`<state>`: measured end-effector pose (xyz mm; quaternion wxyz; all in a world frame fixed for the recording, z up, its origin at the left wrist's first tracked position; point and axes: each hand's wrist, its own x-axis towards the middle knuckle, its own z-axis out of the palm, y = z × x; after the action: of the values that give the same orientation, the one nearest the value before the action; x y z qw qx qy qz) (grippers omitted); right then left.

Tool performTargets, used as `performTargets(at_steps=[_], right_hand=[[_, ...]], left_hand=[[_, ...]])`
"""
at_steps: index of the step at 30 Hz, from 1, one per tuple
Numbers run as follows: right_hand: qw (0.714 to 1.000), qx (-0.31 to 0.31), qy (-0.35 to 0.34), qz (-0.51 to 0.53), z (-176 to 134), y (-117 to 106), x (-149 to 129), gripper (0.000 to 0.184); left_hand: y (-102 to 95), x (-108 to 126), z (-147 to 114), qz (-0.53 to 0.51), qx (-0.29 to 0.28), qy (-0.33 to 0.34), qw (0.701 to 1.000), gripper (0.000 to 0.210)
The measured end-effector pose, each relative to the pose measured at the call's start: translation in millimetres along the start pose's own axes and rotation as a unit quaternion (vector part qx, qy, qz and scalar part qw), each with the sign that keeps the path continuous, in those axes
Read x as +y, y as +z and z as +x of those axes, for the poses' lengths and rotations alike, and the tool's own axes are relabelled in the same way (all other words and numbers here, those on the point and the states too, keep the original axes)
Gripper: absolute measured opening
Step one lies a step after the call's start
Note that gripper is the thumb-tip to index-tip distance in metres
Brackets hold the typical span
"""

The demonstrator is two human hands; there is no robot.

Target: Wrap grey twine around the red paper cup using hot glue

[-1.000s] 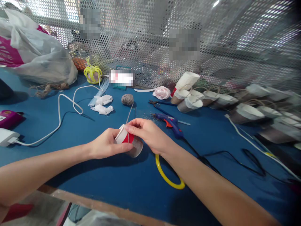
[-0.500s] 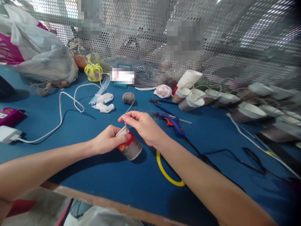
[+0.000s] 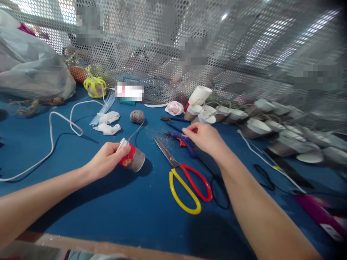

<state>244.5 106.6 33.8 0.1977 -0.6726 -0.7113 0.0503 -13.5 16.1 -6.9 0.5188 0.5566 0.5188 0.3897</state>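
In the head view, my left hand (image 3: 105, 160) grips a paper cup (image 3: 132, 154) by its rim, thumb on the outside. The cup is tilted, its red printed part bare and its base end covered in grey yarn. A strand runs from the cup to a small ball of grey yarn (image 3: 137, 116). My right hand (image 3: 203, 137) is closed in a pinch over the blue hot glue gun (image 3: 191, 148); what its fingers hold, if anything, I cannot make out. Scissors (image 3: 176, 164) with one yellow and one red handle lie between my hands.
Several yarn-covered cups with handles (image 3: 258, 126) stand at the right. Pliers (image 3: 173, 119), a pale pink fabric rose (image 3: 174, 108) and white scraps (image 3: 107, 128) lie further back. A white cable (image 3: 51, 144) loops at the left. A perforated metal screen (image 3: 151, 47) closes the back.
My right hand has left the yarn at the cup and moved right to the glue gun, uncovering the scissors. My left hand still holds the cup. The view has turned somewhat right.
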Motion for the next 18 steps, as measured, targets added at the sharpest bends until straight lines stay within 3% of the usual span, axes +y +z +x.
performTargets(at_steps=[5, 9, 11, 13, 16, 18], right_hand=[[0.995, -0.087, 0.044, -0.003, -3, 16, 31, 0.023], [0.993, -0.074, 0.076, 0.052, -5, 25, 32, 0.018], [0.988, -0.064, 0.092, 0.104, -7, 22, 27, 0.009], [0.979, -0.063, 0.093, 0.167, -13, 15, 19, 0.012], [0.953, -0.101, 0.075, 0.274, -29, -1, 4, 0.017], [0.909, -0.176, 0.076, 0.37, -45, -10, -7, 0.022]], left_hand=[[2.1, -1, 1, 0.034, -0.017, 0.002, 0.999, 0.035], [2.5, 0, 0, 0.061, -0.024, -0.01, 0.998, 0.037], [1.4, -1, 1, 0.071, -0.039, -0.01, 0.997, 0.039], [-0.1, -2, 1, 0.081, -0.05, -0.005, 0.995, 0.04], [-1.9, -1, 2, 0.096, -0.06, 0.003, 0.994, 0.043], [-2.6, 0, 1, 0.11, -0.068, 0.005, 0.992, 0.044]])
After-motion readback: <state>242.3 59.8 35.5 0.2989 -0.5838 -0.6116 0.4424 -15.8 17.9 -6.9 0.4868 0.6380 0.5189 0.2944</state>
